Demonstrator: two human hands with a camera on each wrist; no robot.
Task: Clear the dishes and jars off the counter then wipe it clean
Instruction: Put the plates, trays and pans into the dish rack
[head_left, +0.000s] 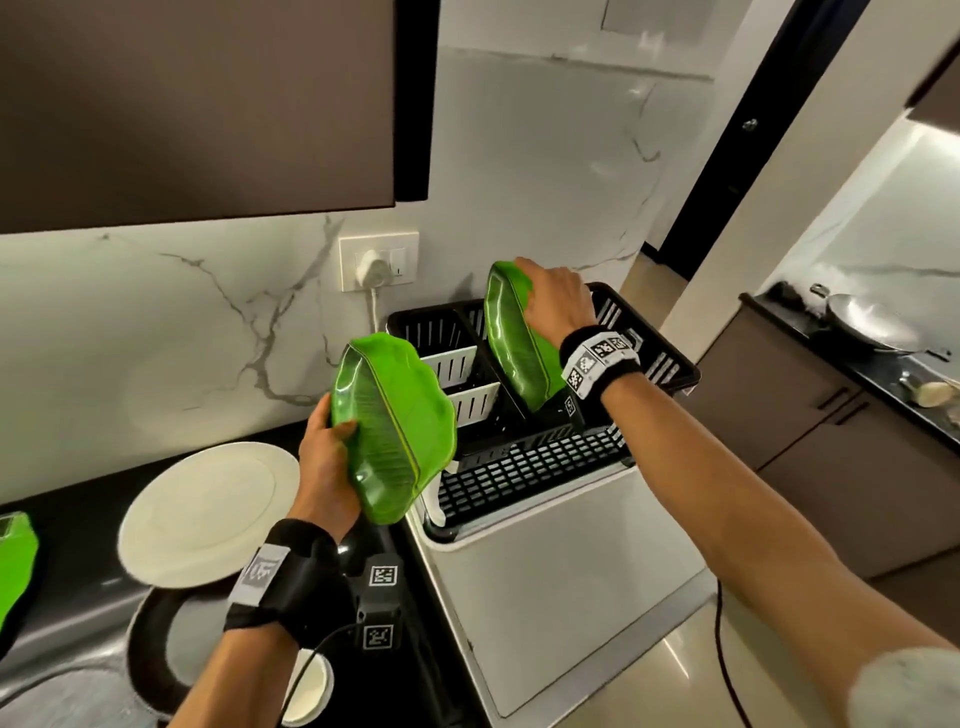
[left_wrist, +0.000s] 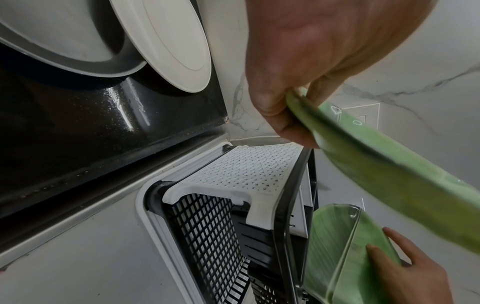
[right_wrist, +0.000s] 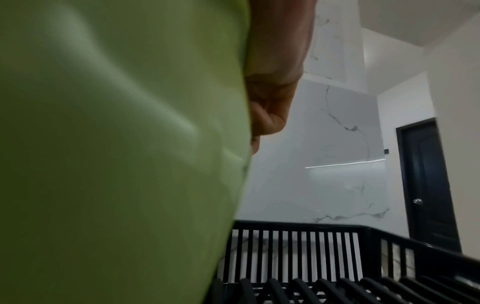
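My left hand grips a green leaf-shaped plate by its near edge and holds it tilted above the counter's right end, beside the black dish rack. The same green plate crosses the left wrist view, pinched by my left hand. My right hand holds a second green leaf plate on edge inside the rack, fingers curled over its top rim. That second plate fills the right wrist view, with my right hand behind it.
A white round plate lies on the dark counter, with another green plate at the far left. White cutlery baskets sit in the rack. A wall socket with plug is behind. A wok rests on the far counter.
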